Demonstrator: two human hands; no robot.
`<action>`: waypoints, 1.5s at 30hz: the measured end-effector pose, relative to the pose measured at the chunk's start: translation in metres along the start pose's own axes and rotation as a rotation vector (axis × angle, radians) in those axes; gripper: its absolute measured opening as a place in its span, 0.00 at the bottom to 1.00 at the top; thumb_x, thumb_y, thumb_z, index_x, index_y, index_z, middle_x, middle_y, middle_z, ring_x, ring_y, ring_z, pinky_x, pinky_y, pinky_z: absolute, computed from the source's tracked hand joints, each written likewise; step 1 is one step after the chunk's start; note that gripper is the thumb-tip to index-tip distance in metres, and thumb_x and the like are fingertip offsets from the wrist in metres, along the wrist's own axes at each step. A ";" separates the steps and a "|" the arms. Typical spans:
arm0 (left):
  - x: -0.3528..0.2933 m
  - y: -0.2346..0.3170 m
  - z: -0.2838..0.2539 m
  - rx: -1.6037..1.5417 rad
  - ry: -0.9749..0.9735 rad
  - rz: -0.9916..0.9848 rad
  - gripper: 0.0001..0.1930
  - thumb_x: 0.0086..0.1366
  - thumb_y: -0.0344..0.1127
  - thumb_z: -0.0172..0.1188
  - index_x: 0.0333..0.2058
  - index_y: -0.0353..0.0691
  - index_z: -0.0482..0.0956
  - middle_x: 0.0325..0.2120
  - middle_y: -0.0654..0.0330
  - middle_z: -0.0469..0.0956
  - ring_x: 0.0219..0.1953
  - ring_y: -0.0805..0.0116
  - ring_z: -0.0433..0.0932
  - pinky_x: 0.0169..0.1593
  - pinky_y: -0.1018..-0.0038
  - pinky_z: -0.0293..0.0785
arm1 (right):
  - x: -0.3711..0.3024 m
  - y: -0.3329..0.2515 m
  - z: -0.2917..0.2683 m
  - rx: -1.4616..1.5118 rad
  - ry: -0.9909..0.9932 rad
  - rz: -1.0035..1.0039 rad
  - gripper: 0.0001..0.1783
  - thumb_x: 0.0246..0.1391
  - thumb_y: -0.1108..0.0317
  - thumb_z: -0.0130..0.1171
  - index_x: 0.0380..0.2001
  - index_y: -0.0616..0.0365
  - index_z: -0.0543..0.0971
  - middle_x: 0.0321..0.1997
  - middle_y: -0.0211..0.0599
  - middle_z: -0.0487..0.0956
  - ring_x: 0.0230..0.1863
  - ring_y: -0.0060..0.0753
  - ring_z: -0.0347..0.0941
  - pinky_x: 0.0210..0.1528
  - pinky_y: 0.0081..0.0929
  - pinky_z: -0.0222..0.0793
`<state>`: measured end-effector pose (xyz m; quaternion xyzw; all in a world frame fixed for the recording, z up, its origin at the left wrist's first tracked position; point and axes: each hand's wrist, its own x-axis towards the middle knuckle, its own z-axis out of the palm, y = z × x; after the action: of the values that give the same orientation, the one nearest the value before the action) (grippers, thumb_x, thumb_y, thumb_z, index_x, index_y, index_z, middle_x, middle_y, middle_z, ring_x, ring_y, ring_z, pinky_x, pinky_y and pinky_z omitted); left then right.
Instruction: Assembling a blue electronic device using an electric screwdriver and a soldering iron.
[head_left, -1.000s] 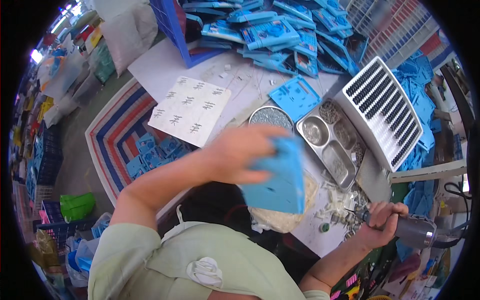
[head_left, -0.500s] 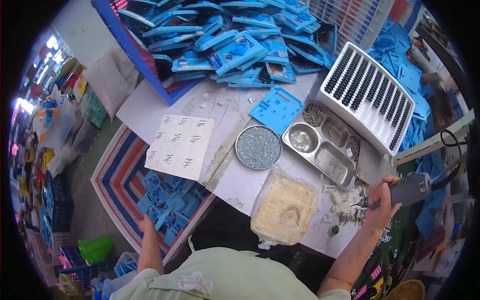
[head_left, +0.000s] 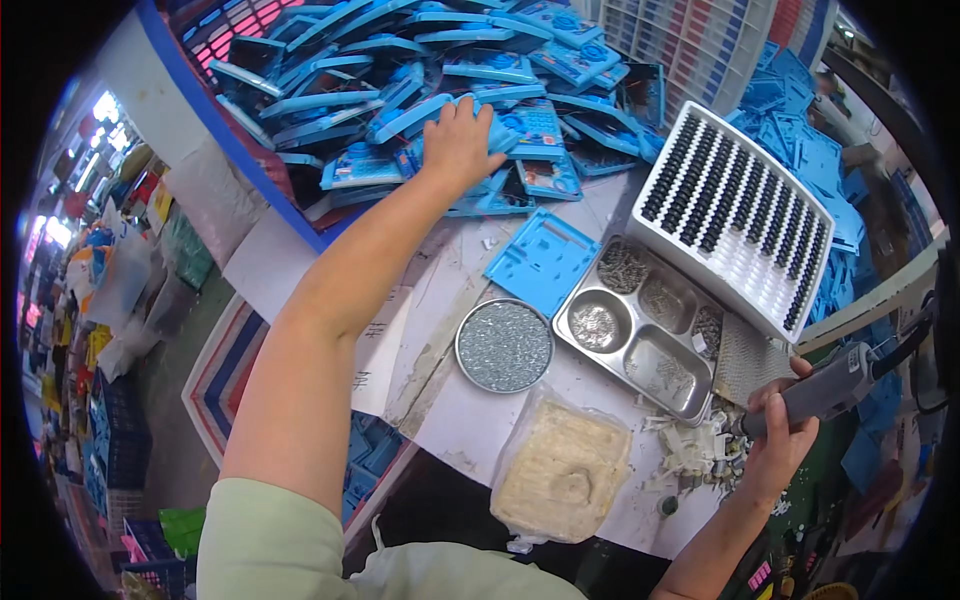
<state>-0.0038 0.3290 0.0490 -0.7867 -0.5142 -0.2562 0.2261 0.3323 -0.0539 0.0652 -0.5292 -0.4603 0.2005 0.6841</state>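
My left hand [head_left: 458, 148] reaches across the bench onto the heaped blue plastic casings, its fingers over a blue casing [head_left: 535, 130] near the front of the heap. Those fingers are curved against the pile, and their undersides are hidden, so I cannot see whether they grip. At the right, my right hand [head_left: 778, 425] is wrapped round a grey electric screwdriver [head_left: 822, 385] with a black cable. Its tip points left, above small white plastic parts [head_left: 690, 445]. A flat blue panel [head_left: 542, 260] lies between the heap and a round dish of small metal screws [head_left: 504, 345].
A metal compartment tray [head_left: 640, 375] holds small parts. Behind it, a white tray [head_left: 800, 320] carries rows of black pieces. A pale block in plastic wrap [head_left: 565, 470] sits near the front edge. Left, a striped container [head_left: 225, 375] holds more blue casings.
My left hand has moved from the striped container up to the heap of casings. My right hand still holds the screwdriver, slightly lower. The view has shifted a little.
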 end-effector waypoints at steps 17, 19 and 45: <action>-0.006 0.002 -0.126 -2.052 0.349 -0.915 0.23 0.75 0.38 0.46 0.63 0.32 0.67 0.62 0.48 0.74 0.62 0.47 0.74 0.66 0.44 0.67 | -0.102 0.000 0.083 0.020 -0.516 -0.061 0.26 0.51 0.72 0.67 0.55 0.68 0.79 0.44 0.48 0.84 0.44 0.41 0.82 0.50 0.34 0.75; -0.060 0.052 -0.134 -2.325 0.084 -1.008 0.25 0.74 0.36 0.47 0.66 0.29 0.65 0.65 0.45 0.71 0.64 0.49 0.72 0.68 0.49 0.65 | -0.107 0.004 0.141 -0.002 -0.563 0.053 0.36 0.53 0.64 0.72 0.63 0.65 0.73 0.55 0.52 0.81 0.57 0.44 0.77 0.61 0.38 0.69; -0.330 0.134 -0.153 -1.068 -0.533 0.602 0.12 0.52 0.36 0.75 0.32 0.47 0.81 0.34 0.67 0.78 0.37 0.66 0.77 0.51 0.60 0.65 | -0.120 0.070 0.027 -0.868 -0.677 0.242 0.28 0.57 0.43 0.66 0.17 0.56 0.79 0.16 0.40 0.76 0.20 0.50 0.75 0.25 0.41 0.68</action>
<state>-0.0185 -0.0436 -0.0560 -0.9361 -0.1131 -0.1982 -0.2676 0.2654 -0.1057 -0.0484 -0.7172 -0.6303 0.2286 0.1900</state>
